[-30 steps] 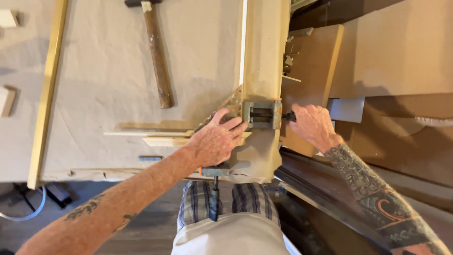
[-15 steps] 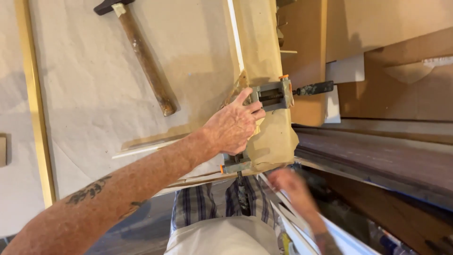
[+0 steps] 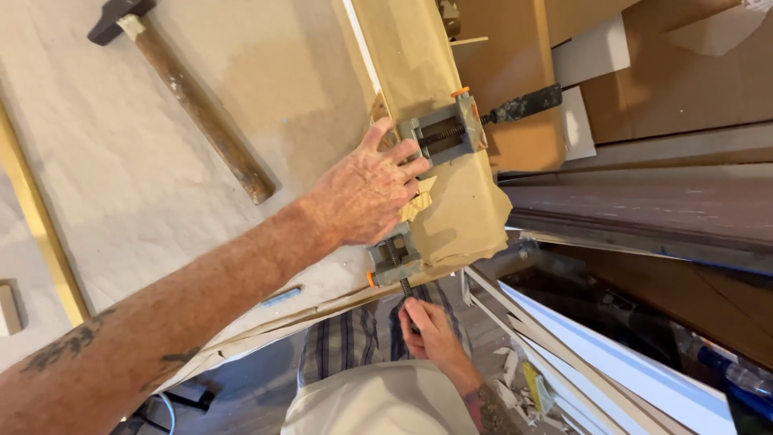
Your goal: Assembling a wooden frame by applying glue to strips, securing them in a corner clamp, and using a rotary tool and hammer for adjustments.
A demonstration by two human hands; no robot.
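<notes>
While the big pale paper-covered work table (image 3: 161, 161) fills most of the view, a long brown paper-wrapped board (image 3: 427, 105) lies along its edge, running from 12 o'clock down toward 6 o'clock. A dark brown wooden plank (image 3: 644, 209) sits off at 3 o'clock. A hammer with a long worn wooden handle and a black head (image 3: 193, 105) rests on the table at 10 o'clock, well apart from the hands.

The left hand (image 3: 366, 193) lies flat and open on the board, fingers spread, pressing down. Its fingertips touch a grey metal screw clamp with orange tips (image 3: 443, 133), which sits at 1 o'clock from that hand. This clamp's dark handle sticks out toward 3 o'clock.

A second, smaller grey metal clamp with an orange tip (image 3: 393, 259) grips the near end of the board, just beside the left hand at 5 o'clock. Its screw points down toward 6 o'clock. The right hand (image 3: 431, 330) is right below it, closed around the clamp's screw handle, which is mostly hidden in the fingers. So the right hand is the one on this clamp, and the clamp lies at 12 o'clock from it.
</notes>
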